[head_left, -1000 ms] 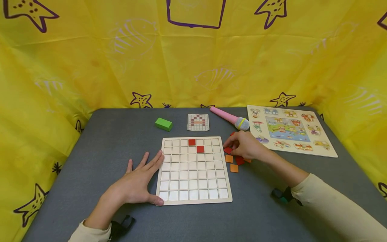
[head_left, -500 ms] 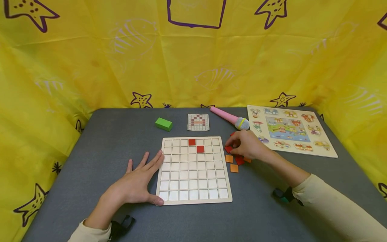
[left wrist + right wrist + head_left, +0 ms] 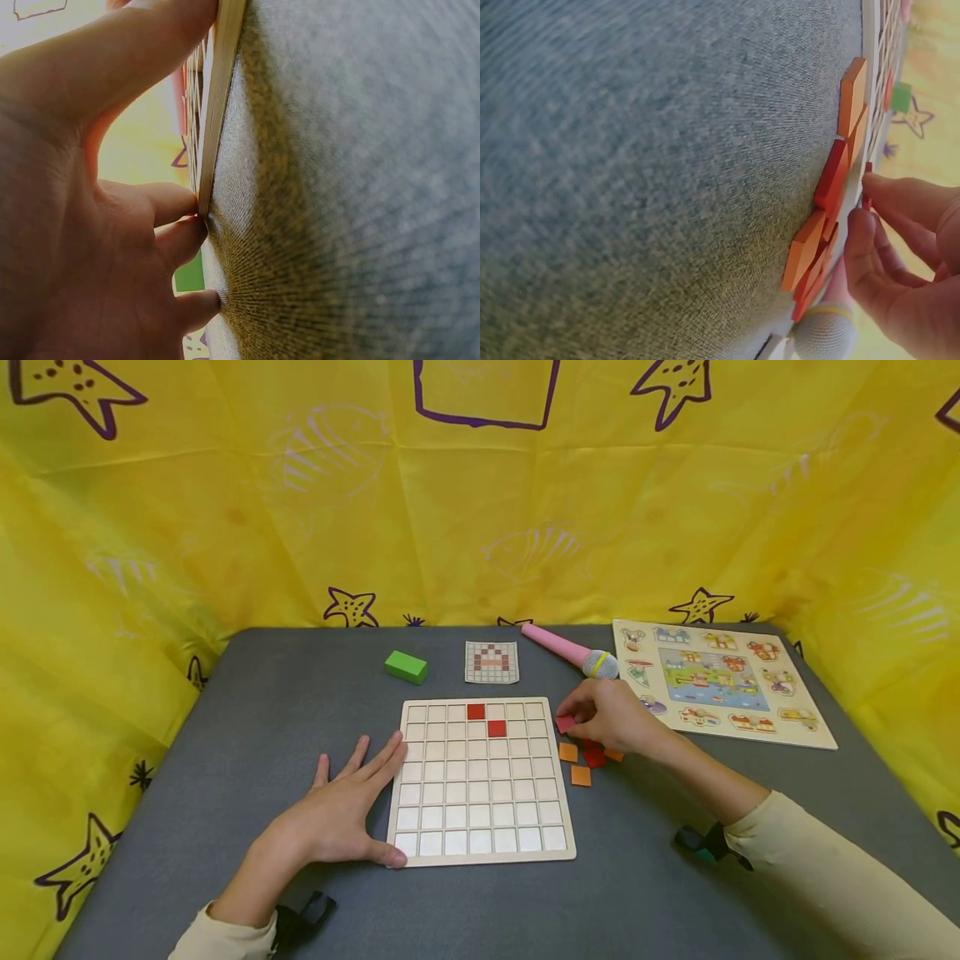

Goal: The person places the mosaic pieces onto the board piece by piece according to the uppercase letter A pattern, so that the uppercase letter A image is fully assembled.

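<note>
A wooden grid board (image 3: 480,862) lies on the grey table, with one red tile (image 3: 476,712) in its top row and another red tile (image 3: 497,728) one row lower, to the right. Spread fingers of my left hand (image 3: 337,818) touch its left edge, the thumb at the near corner. Beyond the right edge, my right hand (image 3: 611,717) pinches a red square tile (image 3: 565,723) between thumb and fingers; the right wrist view shows this tile (image 3: 868,186) raised off the table. Loose orange tiles (image 3: 581,776) and red tiles (image 3: 594,757) lie below that hand, partly hidden by it.
Behind the board lies a small pattern card (image 3: 491,677) with a pixel design. A green block (image 3: 406,667) is left of it, a pink toy microphone (image 3: 558,646) right. A picture puzzle board (image 3: 750,727) lies at the far right. Yellow cloth (image 3: 450,527) surrounds the table.
My right hand has taken hold of the red tile at the pile's left side and lifted it slightly. The left hand and the board have stayed in place.
</note>
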Motion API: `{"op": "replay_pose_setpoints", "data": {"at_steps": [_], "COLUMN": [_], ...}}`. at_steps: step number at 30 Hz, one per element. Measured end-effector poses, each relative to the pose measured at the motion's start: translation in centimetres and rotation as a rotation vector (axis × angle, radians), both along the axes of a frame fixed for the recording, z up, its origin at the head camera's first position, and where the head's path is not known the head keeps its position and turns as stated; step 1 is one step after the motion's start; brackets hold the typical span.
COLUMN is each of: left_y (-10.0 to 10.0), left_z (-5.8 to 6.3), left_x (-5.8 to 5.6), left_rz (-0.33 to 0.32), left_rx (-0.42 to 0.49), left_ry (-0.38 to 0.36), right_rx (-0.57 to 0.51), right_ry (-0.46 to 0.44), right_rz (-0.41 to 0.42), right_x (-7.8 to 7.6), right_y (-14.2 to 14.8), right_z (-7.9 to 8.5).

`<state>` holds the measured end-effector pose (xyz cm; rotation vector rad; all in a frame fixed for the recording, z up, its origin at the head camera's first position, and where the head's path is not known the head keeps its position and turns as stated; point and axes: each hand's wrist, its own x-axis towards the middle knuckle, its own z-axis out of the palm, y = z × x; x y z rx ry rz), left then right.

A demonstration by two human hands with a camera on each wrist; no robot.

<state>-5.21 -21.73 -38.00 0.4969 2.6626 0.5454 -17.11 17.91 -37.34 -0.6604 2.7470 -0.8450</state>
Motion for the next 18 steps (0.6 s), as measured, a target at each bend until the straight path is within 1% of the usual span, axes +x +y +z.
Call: {"op": "replay_pose_setpoints", "data": {"at_steps": [7,18], "left_y": [-0.1,-0.1], "left_z": [0.0,0.0], "left_x": [0.1,0.0], "left_rz": [0.003,0.006], "left_rx": [0.002,-0.006], "left_ry": [-0.003,-0.011], "right_rx": [-0.026,-0.093], "right_ry": [0.016,-0.013], "right_rz": [0.010,0.029], "right_x": [-0.1,-0.1], "right_y": [-0.6,-1.7], "right_z": [0.2,0.4]}}
